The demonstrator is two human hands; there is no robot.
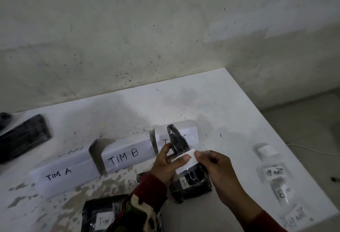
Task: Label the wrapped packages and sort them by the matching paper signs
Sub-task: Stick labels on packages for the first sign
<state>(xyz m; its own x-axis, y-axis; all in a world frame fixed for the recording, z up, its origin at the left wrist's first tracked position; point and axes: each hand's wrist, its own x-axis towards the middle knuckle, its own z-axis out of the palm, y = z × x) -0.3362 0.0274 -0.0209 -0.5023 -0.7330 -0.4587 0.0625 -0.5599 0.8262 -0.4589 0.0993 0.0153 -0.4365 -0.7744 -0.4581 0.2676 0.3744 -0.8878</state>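
Both hands work above the counter: your left hand grips the wrapped package upright for steadiness, while your right hand pinches the label against it.

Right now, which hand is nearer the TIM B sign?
Left. The left hand holds the package just right of the TIM B sign; the right hand is farther right.

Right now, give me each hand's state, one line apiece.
Left hand: holds the black plastic-wrapped tapered package, thumb pressing the white paper label.
Right hand: pinches the label's right edge.
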